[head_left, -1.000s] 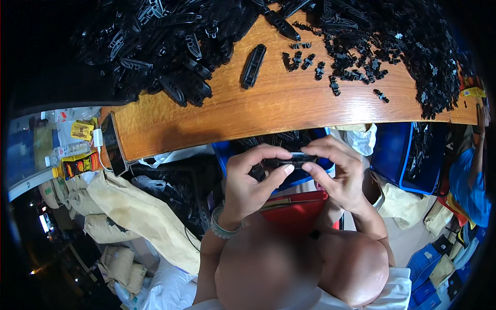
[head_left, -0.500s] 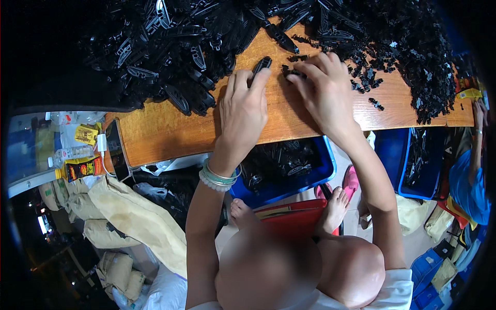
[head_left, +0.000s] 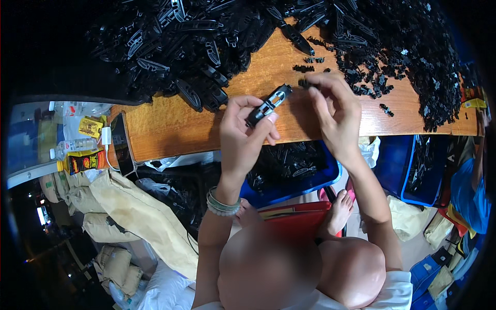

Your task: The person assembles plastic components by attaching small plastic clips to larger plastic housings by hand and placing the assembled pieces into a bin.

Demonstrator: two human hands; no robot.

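Note:
My left hand (head_left: 242,123) is closed around a long black plastic part (head_left: 269,105), oval and slotted, tilted with its far end up and to the right. The hollow, ribbed side of the part faces up. To its right, my right hand (head_left: 338,111) is slightly blurred, with a small black plastic clip (head_left: 303,83) at the tips of thumb and forefinger. The two hands are apart, above the wooden table (head_left: 175,129). A few loose clips (head_left: 304,68) lie just beyond the right fingertips.
A heap of long black parts (head_left: 201,46) covers the table's far left; a pile of small clips (head_left: 413,67) covers its right. Under the front edge stand blue bins (head_left: 330,178) with black parts. A phone and cable (head_left: 121,144) lie left. Another person in blue (head_left: 467,191) is at far right.
My left hand has turned the long part so that its hollow side shows. My right hand has drawn slightly nearer and rightward, with a clip at its fingertips. The whole view has shifted a little.

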